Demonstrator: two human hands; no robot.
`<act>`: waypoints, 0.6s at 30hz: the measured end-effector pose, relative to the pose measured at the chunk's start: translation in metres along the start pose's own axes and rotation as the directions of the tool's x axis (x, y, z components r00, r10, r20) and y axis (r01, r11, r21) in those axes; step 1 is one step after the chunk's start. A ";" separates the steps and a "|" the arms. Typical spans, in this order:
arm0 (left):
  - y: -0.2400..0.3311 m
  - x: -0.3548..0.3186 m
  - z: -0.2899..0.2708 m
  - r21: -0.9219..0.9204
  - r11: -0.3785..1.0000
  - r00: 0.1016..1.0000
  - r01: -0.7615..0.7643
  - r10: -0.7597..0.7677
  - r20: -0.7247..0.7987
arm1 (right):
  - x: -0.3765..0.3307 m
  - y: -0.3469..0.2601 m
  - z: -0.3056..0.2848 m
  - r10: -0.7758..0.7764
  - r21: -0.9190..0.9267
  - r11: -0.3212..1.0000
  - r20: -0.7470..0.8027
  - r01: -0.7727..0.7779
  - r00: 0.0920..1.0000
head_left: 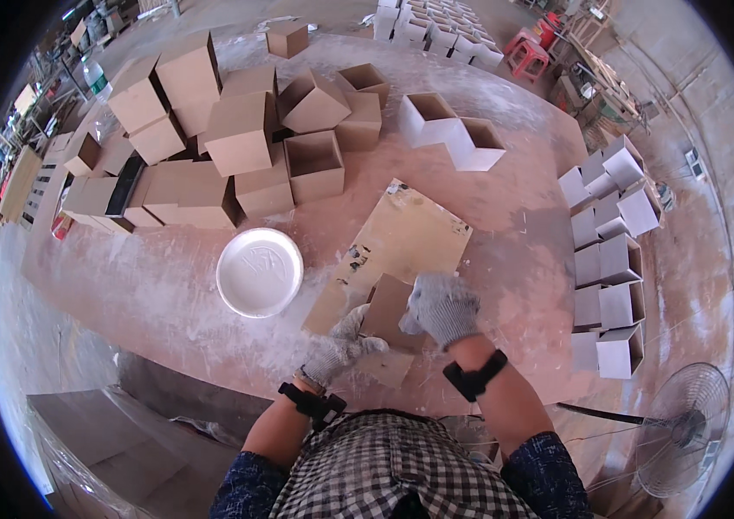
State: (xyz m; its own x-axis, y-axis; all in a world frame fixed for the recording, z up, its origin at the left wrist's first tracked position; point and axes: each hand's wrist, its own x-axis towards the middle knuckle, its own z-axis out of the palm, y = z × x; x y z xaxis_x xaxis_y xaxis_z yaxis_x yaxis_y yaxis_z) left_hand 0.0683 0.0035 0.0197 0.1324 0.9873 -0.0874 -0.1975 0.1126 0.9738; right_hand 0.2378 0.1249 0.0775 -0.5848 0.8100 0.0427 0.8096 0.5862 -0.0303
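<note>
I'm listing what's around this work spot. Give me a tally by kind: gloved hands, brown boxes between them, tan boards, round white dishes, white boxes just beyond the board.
Gloved left hand and right hand: 2
Brown box between them: 1
Tan board: 1
Round white dish: 1
White boxes beyond the board: 2
Total: 7

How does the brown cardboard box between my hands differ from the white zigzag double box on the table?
The brown cardboard box is bare brown outside; the white zigzag double box is white outside. The brown box is between your left hand and right hand; the white one stands untouched. Both show brown surfaces, the white one's inside.
</note>
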 end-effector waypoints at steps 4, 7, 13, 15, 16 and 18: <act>0.004 -0.006 0.012 -0.204 0.979 0.998 0.021 -0.034 -0.059 | -0.004 -0.003 -0.009 -0.066 -0.092 0.995 -0.272 0.043 0.960; -0.014 -0.012 0.002 -0.051 0.996 0.987 -0.074 0.066 -0.148 | -0.046 -0.045 -0.023 -0.168 -0.152 0.978 -0.181 0.141 0.969; -0.030 -0.008 0.004 -0.162 0.986 0.996 -0.048 0.034 -0.086 | -0.043 -0.029 -0.002 -0.007 -0.183 0.983 -0.143 -0.020 0.990; -0.024 -0.005 0.006 -0.085 0.995 0.996 -0.053 0.046 -0.079 | -0.010 -0.001 0.009 0.003 -0.185 0.982 -0.207 -0.042 0.978; -0.017 -0.004 0.010 -0.090 0.994 0.997 -0.054 0.049 -0.060 | -0.006 0.009 0.009 0.008 -0.187 0.981 -0.268 -0.060 0.963; -0.006 -0.009 0.007 0.039 0.990 0.986 -0.138 0.141 -0.085 | -0.023 -0.007 0.006 -0.037 -0.222 0.974 -0.296 -0.031 0.955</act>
State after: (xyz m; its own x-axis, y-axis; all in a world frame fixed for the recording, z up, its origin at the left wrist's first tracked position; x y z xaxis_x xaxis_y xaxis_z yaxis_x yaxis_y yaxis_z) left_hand 0.0747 -0.0068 0.0164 0.0201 0.9993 0.0330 -0.1756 -0.0290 0.9840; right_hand 0.2452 0.1018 0.0705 -0.5735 0.7467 0.3370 0.8183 0.5422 0.1911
